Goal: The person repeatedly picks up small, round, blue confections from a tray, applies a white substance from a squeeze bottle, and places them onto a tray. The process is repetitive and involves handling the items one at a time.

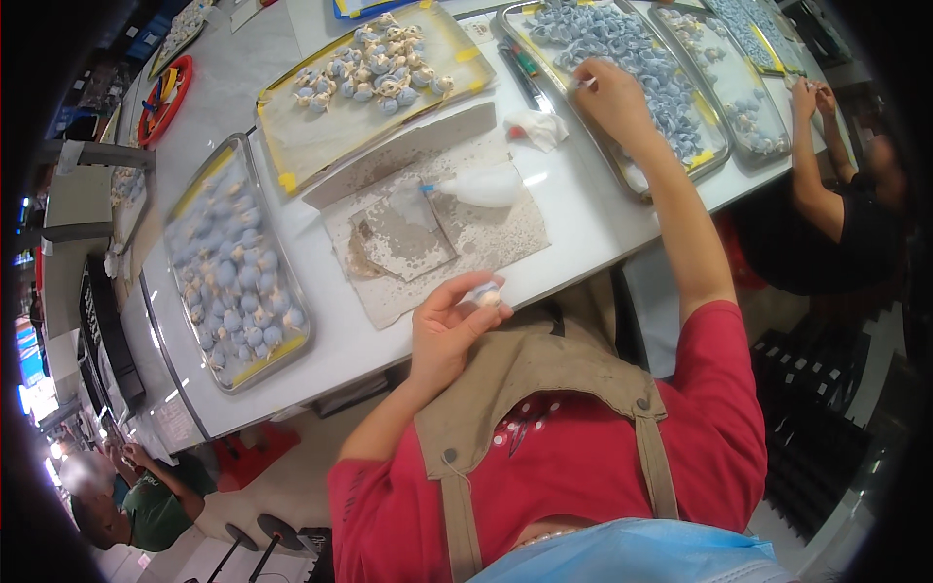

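Near the table's front edge my left hand [455, 328] pinches a small figurine piece [488, 295], cream with a blue-grey part, between thumb and fingers. My right hand [612, 100] reaches out over the left side of a metal tray [719, 146] heaped with small blue-grey curled pieces [612, 34]. Its fingertips are drawn together in a pinch, and what lies between them is too small to make out. In front of me a white squeeze bottle [486, 185] with a blue tip lies on a stained piece of cardboard [515, 238].
Left stands a tray [306, 340] of round blue-grey pieces; farther back, a yellow-edged tray [282, 146] of cream-and-blue pieces. Crumpled tissue [537, 128] lies beside the right-hand tray. Another tray [763, 151] is farther right, where a co-worker's hands [812, 95] hold something small. A red basin [165, 100] sits far left.
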The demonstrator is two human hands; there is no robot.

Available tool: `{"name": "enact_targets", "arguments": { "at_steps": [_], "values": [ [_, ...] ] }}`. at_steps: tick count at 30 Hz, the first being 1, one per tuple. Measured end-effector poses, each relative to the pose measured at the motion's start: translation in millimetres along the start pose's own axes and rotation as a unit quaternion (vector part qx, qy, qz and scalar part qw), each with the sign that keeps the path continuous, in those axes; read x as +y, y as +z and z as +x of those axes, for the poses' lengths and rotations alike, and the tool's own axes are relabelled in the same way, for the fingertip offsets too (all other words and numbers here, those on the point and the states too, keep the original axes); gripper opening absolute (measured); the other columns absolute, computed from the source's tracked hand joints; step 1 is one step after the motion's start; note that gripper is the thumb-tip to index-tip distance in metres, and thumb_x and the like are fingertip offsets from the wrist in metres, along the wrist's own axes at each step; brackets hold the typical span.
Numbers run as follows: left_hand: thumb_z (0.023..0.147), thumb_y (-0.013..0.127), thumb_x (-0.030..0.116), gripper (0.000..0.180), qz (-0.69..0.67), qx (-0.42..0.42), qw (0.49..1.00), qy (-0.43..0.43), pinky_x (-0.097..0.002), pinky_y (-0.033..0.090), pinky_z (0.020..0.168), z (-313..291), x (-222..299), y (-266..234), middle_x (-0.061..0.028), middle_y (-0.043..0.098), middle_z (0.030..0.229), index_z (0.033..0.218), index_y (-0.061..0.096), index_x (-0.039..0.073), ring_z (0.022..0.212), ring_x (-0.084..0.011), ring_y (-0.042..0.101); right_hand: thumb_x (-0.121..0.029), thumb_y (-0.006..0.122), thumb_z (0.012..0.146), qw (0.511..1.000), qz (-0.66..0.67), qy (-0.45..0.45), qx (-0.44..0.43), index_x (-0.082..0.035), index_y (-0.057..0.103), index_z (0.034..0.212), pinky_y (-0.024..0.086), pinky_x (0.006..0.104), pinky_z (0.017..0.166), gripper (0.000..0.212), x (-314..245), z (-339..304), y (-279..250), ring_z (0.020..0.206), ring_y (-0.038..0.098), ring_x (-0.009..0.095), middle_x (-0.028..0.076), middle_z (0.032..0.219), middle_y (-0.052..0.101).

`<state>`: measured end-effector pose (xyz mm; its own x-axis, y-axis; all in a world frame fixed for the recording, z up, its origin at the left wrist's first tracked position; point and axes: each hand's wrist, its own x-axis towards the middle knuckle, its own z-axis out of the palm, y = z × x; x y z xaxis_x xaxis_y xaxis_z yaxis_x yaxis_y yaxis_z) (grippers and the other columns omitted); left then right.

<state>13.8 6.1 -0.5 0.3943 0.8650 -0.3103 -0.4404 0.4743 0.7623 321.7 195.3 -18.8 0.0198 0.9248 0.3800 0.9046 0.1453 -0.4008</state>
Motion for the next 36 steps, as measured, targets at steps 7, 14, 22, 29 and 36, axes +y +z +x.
{"name": "enact_targets", "arguments": {
  "at_steps": [7,14,22,29,36],
  "values": [
    [0.081,0.061,0.001,0.042,0.006,0.043,0.999,0.023,-0.0248,0.048,0.08,11,-5,4,-0.0141,0.054,0.116,0.12,0.047,-0.003,0.092,-0.0178,0.06,0.004,0.057,0.072,0.963,0.25,-0.012,-0.098,-0.005,0.055,0.086,0.045,0.0265,0.057,0.017,-118,-86,-44,0.062,0.054,0.015,0.007,0.073,0.056],
    [0.083,0.059,-0.001,0.044,0.008,-0.006,1.0,0.03,-0.0244,0.046,0.082,10,1,6,-0.0112,0.057,0.106,0.124,0.044,-0.004,0.093,-0.0136,0.057,0.003,0.059,0.07,0.91,0.332,-0.036,-0.244,-0.004,0.046,0.084,0.046,0.037,0.057,0.02,-168,-129,-52,0.07,0.056,0.032,0.012,0.08,0.049],
    [0.087,0.054,-0.003,0.038,-0.004,-0.015,0.997,0.069,-0.0257,0.046,0.083,2,-1,-4,-0.009,0.056,0.106,0.123,0.044,-0.003,0.096,-0.0124,0.055,-0.001,0.067,0.071,0.922,0.318,-0.041,-0.216,-0.006,0.059,0.097,0.05,0.0308,0.056,0.027,-176,-138,-59,0.07,0.059,0.02,0.008,0.088,0.057],
    [0.086,0.056,0.0,0.037,0.046,-0.021,0.994,0.101,-0.0239,0.045,0.08,-1,2,1,-0.0085,0.055,0.111,0.122,0.046,-0.003,0.093,-0.0101,0.052,-0.002,0.07,0.071,0.939,0.323,-0.059,-0.098,-0.003,0.063,0.096,0.049,0.0279,0.052,0.025,-175,-158,-46,0.062,0.06,0.017,0.008,0.078,0.062],
    [0.086,0.057,-0.002,0.033,0.174,0.006,0.978,0.117,-0.0156,0.038,0.063,-2,0,3,-0.002,0.057,0.094,0.118,0.052,-0.004,0.07,-0.0016,0.046,-0.002,0.071,0.07,0.958,0.264,-0.1,-0.058,-0.003,0.063,0.091,0.048,0.0283,0.051,0.023,-173,-161,-48,0.059,0.059,0.02,0.009,0.071,0.06]
  ]
}}
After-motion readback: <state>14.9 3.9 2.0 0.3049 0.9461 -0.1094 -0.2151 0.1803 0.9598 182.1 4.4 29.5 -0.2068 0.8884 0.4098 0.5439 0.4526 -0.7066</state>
